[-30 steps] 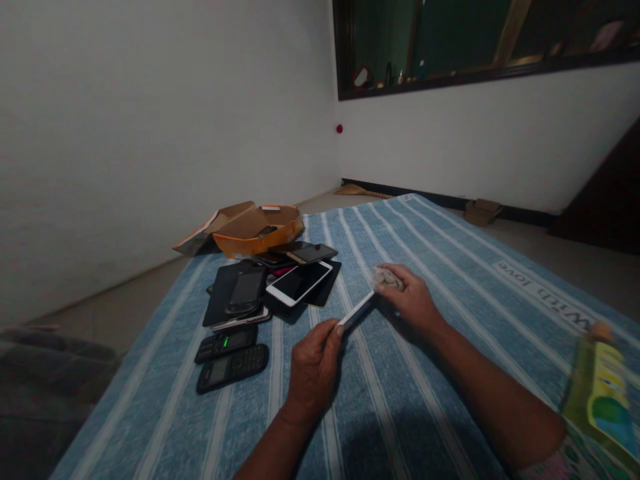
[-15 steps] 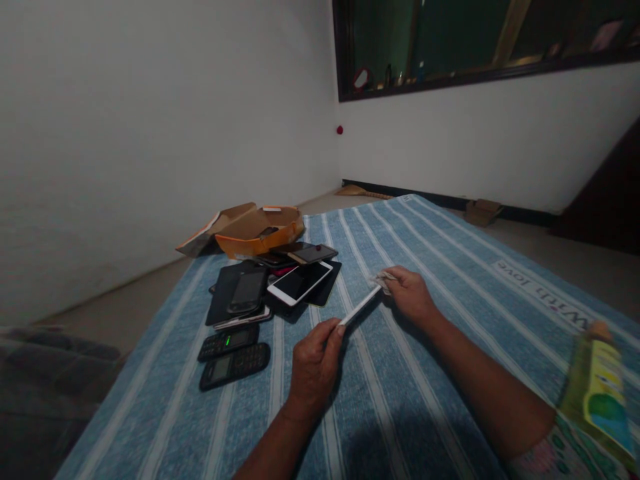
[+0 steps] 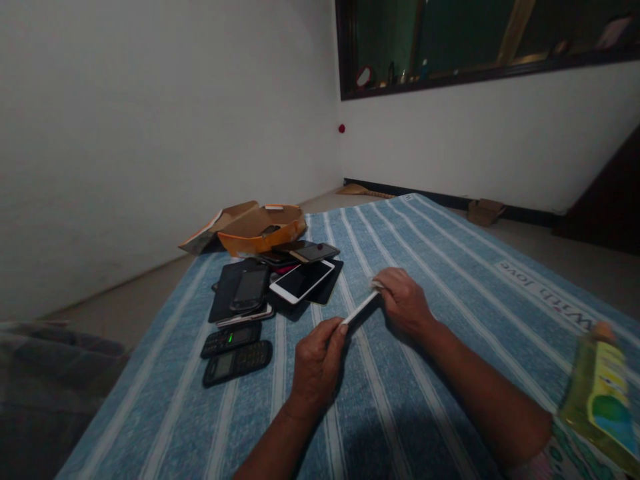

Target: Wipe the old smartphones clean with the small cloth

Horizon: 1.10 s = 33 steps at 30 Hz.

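Observation:
A white phone, seen almost edge-on, is held tilted above the striped cloth. My left hand is closed on its near end, thumb along the edge. At the far end, my right hand is closed around a crumpled whitish wipe and presses it against the phone. Most of the wipe is hidden by my fingers. Left of my hands lie two black keypad phones, a black smartphone on a dark stack, and a white-framed smartphone on other phones.
An open orange cardboard box stands behind the phones. A bottle of yellow-green liquid lies by my right forearm. Blue striped cloth covers the surface, with floor beyond its edges. A white wall rises at the left.
My right hand has slid the wipe slightly toward my left hand along the phone's edge, and more of the wipe is now covered. My left hand keeps its hold.

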Tool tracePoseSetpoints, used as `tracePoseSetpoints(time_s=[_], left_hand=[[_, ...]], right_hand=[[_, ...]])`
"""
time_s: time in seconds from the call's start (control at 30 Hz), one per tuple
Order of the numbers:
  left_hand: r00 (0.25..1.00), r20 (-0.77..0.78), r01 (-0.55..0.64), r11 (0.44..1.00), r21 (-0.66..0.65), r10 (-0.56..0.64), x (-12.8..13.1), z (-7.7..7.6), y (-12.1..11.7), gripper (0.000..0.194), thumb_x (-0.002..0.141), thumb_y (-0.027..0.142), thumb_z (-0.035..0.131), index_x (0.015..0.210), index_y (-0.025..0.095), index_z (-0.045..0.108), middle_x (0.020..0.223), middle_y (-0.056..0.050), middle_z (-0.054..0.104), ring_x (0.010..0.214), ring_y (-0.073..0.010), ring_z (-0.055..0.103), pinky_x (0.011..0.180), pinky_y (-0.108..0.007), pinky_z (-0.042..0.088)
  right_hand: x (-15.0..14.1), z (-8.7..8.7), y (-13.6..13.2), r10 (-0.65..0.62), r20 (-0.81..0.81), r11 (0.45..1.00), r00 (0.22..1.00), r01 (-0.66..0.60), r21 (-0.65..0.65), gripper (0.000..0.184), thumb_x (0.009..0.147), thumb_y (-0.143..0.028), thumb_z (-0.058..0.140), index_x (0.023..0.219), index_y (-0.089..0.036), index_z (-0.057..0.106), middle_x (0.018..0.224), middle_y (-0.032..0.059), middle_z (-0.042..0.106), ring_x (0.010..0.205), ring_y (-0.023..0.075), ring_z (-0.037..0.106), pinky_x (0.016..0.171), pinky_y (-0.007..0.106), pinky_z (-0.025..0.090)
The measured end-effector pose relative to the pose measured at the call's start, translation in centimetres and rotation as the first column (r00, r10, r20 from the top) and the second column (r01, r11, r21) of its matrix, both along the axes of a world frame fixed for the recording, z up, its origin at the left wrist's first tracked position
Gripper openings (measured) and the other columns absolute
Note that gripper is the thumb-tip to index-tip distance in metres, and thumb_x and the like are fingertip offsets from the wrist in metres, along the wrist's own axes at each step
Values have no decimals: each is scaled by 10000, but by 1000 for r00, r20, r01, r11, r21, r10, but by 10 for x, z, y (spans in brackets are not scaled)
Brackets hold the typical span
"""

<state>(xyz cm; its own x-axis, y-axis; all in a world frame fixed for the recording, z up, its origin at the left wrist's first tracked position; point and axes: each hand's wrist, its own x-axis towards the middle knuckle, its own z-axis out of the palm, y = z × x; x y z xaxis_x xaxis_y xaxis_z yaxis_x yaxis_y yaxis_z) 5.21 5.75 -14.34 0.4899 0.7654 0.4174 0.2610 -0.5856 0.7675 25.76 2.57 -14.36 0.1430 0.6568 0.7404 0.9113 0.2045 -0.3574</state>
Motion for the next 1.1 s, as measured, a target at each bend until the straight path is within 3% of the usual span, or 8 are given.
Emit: tracePoseSetpoints(time_s=[0.17,0.3,0.47,0.77,0.93,1.03,1.1], left_hand=[[1000,14,-2,1000,-8,2,1,2,-1,261,915,339,518,926,164,712,769,-23,710,702,-159,660,663,-254,498],[1000,11,-13,1000,-9,14,2,3,-1,267,912,348,520,922,166,715,752,-20,706,674,-155,647,661,-255,501],[1000,9,-14,1000,-13,14,1,2,-1,282,915,357,509,911,159,709,761,-30,707,702,-165,657,669,-262,501],[1000,6,-26,1000,-1,26,2,4,-1,287,911,361,503,908,166,714,762,-35,715,706,-173,665,671,-266,506],[999,25,-21,1000,1,21,2,3,-2,265,906,340,513,912,166,714,797,-39,727,737,-174,676,686,-262,513],[1000,19,-23,1000,3,23,3,4,-2,267,912,339,510,919,165,711,792,-37,726,720,-168,667,702,-267,513],[1000,20,-12,1000,2,12,3,4,-2,272,919,342,502,927,165,708,799,-37,727,723,-166,665,712,-270,513]], right_hand=[[-5,0,-4,80,62,993,995,-85,78,207,931,-131,447,925,-175,649,900,99,654,954,244,580,844,376,472],[-18,2,-7,188,83,980,979,-192,45,235,933,-124,420,937,-200,643,926,89,650,974,234,576,866,380,469],[-4,-3,-3,151,-100,988,984,-154,-28,198,892,-116,473,920,-203,648,918,75,658,936,226,581,848,356,467],[12,-8,6,100,-255,995,962,-100,13,223,856,-105,459,850,-202,660,855,56,657,846,205,603,782,331,474],[3,-3,2,29,-82,994,996,-21,104,214,910,-137,447,929,-205,649,895,82,646,900,226,584,817,365,478],[-17,5,-6,76,86,988,993,-86,130,240,937,-143,404,963,-192,637,924,110,630,953,246,565,829,384,477],[-30,8,-9,146,174,984,974,-161,76,254,937,-133,379,946,-181,628,937,121,619,964,253,553,814,381,477]])
